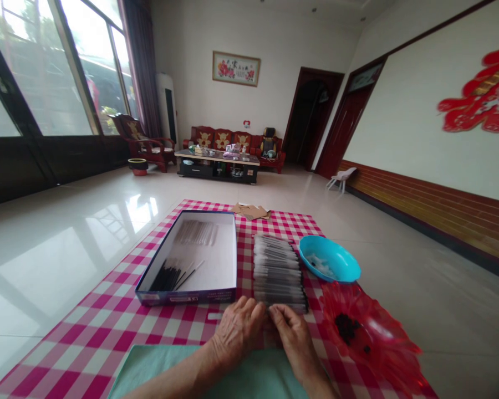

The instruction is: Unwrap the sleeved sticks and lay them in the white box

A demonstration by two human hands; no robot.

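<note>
My left hand (240, 326) is closed around a translucent pen barrel (215, 316), whose pale end sticks out to the left. My right hand (293, 331) pinches at the barrel's other end; what its fingertips hold is too small to make out. Just beyond both hands lies a row of translucent pens (276, 271) with black ends on the right. To the left stands a shallow box (220, 260) with clear tubes (197, 233) at the back and thin black sticks (165, 277), like pen refills, at the front.
A blue bowl (336, 260) with small whitish pieces is at the right, and nearer me a red petal-edged bowl (386, 332) holds small black pieces. Torn cardboard (251, 211) lies at the checkered table's far edge. A green cloth (158, 366) lies under my forearms.
</note>
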